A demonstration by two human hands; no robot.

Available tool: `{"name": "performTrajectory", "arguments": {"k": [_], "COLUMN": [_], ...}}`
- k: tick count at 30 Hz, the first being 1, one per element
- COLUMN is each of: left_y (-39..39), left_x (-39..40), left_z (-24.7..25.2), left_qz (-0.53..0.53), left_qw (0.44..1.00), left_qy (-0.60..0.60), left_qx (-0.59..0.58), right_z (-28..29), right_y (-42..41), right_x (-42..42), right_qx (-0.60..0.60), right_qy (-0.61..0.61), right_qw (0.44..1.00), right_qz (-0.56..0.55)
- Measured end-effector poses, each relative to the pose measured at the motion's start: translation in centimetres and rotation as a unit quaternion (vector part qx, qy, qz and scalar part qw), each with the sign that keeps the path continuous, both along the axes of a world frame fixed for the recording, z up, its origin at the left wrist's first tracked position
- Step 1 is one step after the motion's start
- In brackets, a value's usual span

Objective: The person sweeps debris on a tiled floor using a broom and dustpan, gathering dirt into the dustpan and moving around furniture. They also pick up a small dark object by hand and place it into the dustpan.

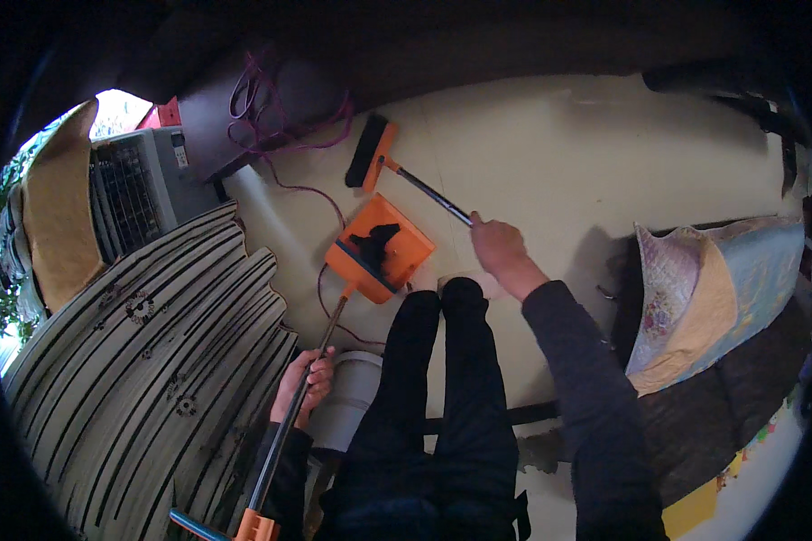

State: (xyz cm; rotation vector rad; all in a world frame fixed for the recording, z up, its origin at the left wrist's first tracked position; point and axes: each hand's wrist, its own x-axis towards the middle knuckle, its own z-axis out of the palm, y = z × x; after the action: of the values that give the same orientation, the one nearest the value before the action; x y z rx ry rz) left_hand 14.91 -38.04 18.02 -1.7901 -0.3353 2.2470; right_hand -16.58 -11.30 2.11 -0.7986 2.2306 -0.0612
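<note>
My left hand point(306, 384) is closed around the long metal handle of an orange dustpan point(411, 238). The pan rests on the floor just ahead of my legs, and a crumpled black piece, perhaps cloth, lies in it point(377, 247). With my right hand point(504, 253) I grip the metal handle of an orange broom point(379, 152). Its black bristles point(365, 150) touch or hover near the floor just beyond the pan; I cannot tell which. The upper end of the dustpan handle carries an orange clip point(257, 526) near my left side.
A striped curtain point(176, 365) fills the left side. A purple cable point(311, 189) trails from a dark cabinet point(210, 128) past the pan. A white bucket point(352, 392) stands by my left leg. At right, patterned cloths point(724, 291) lie on dark furniture point(710, 412).
</note>
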Motion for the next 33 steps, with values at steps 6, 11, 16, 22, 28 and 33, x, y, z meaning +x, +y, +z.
{"name": "performTrajectory", "arguments": {"k": [6,11,16,22,28,33], "left_y": [-1.3,-1.9,-1.8,-0.3,0.6,1.2], "left_x": [1.7,2.0,1.0,-0.4,-1.4,-2.2], "left_z": [-0.4,-0.4,-0.7,-0.8,-1.2,-2.2], "left_qz": [0.019,0.026,0.038,0.044,0.024,0.021], "left_qw": [1.000,0.999,0.999,0.998,1.000,0.998], "left_qy": [0.019,0.033,0.021,0.028,-0.001,0.054], "left_qx": [0.004,0.008,0.023,0.017,0.005,0.022], "right_z": [3.6,12.0,14.9,4.9,-0.5,-1.2], "right_y": [10.8,17.0,15.0,6.6,4.0,11.9], "right_x": [-3.3,-4.1,-4.0,-5.5,-9.4,-11.8], "right_qx": [0.121,0.146,0.146,0.030,0.049,0.105], "right_qy": [0.057,0.060,-0.003,-0.046,-0.010,0.003], "right_qw": [0.991,0.987,0.985,0.993,0.994,0.982], "right_qz": [0.022,-0.035,-0.086,-0.104,-0.096,-0.158]}}
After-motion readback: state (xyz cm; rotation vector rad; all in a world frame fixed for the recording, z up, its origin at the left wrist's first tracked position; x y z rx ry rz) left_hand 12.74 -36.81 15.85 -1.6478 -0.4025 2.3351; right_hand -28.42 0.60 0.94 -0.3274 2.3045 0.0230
